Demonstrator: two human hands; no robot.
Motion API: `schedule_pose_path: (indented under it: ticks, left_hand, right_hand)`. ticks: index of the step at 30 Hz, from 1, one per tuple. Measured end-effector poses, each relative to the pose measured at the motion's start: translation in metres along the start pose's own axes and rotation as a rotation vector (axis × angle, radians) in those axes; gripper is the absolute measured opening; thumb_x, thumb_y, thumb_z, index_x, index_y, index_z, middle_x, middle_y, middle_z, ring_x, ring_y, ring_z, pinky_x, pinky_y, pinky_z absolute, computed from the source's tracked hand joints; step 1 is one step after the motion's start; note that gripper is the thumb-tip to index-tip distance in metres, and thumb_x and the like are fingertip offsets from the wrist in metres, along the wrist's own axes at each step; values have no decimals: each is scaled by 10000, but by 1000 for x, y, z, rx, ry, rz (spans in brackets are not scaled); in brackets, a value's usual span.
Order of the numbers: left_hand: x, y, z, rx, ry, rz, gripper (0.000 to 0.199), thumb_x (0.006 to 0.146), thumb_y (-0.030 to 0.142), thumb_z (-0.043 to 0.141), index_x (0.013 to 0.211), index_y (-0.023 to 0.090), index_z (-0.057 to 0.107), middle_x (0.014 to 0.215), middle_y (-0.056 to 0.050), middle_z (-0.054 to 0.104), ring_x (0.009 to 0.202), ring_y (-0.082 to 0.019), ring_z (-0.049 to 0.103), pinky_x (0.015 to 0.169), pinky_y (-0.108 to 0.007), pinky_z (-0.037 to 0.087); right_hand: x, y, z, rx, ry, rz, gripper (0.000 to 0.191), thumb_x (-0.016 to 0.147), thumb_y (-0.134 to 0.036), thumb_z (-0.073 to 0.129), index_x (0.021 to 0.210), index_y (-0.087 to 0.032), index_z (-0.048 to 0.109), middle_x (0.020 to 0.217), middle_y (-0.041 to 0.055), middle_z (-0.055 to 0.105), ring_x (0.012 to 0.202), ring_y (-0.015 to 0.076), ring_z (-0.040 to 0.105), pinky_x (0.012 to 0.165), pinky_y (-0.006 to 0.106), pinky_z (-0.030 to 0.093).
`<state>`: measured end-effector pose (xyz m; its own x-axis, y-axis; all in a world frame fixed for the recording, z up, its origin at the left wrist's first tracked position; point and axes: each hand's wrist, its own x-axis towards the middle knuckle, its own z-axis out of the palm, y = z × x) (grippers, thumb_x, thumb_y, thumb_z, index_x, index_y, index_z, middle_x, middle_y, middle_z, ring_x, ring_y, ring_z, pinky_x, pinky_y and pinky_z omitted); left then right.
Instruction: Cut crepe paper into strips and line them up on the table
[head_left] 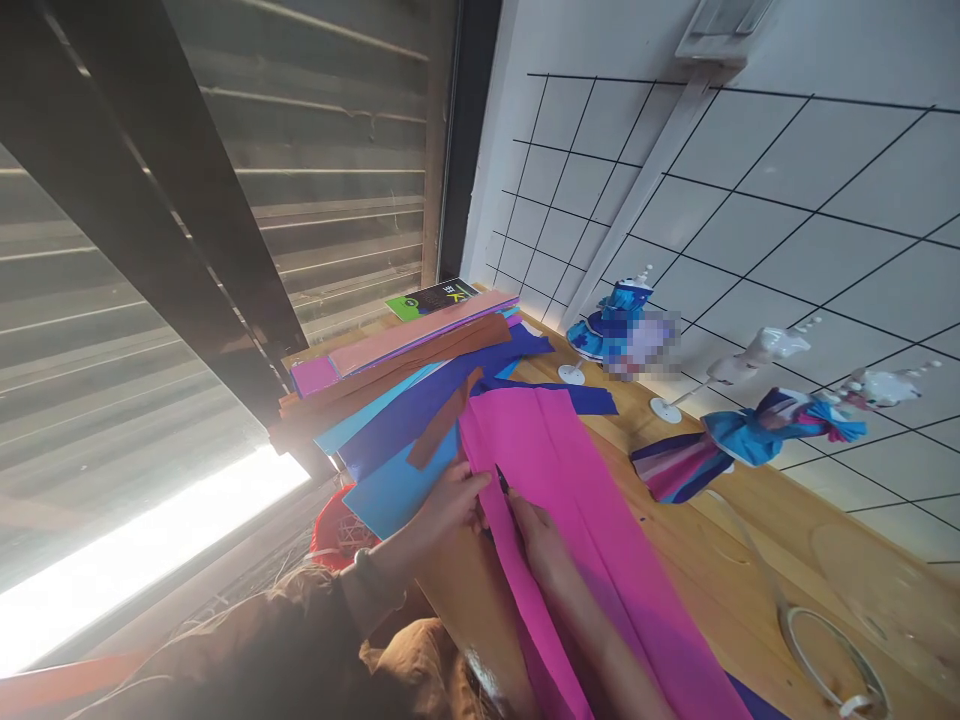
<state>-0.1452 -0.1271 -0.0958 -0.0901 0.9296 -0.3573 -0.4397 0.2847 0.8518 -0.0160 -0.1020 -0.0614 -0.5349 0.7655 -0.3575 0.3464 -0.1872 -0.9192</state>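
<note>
A long pink sheet (581, 510) lies lengthwise over the wooden table, with a narrow pink strip (517, 580) parting from its left side. My left hand (461, 497) pinches the edge of this strip near its far end. Close on its right, my right hand (534, 525) is closed round a small dark tool (502, 480), whose tip sits at the gap between strip and sheet. Most of the tool is hidden by the fingers. Under and beyond the pink sheet are blue sheets (405, 410), a light blue sheet (390, 492) and a brown strip (442, 425).
Stacked brown and pink sheets (420, 335) lie at the table's far end by the window. Small mannequins, one in a blue dress (619, 315), another in a striped dress (697, 455), stand along the gridded wall. A red basket (334, 530) is below left; a white ring (836, 655) lies right.
</note>
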Motion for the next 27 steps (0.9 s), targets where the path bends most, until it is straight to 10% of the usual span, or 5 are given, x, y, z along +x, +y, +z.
schedule_pose_path:
  ticks: [27]
  left_hand:
    - [-6, -3, -1, -10, 9, 25, 264, 739, 414, 543, 831, 170, 503, 484, 37, 527, 342, -77, 460, 306, -169, 285]
  right_hand:
    - [7, -2, 8, 74, -74, -63, 539, 835, -562, 340, 655, -170, 663, 695, 63, 681, 750, 205, 618, 800, 316, 434]
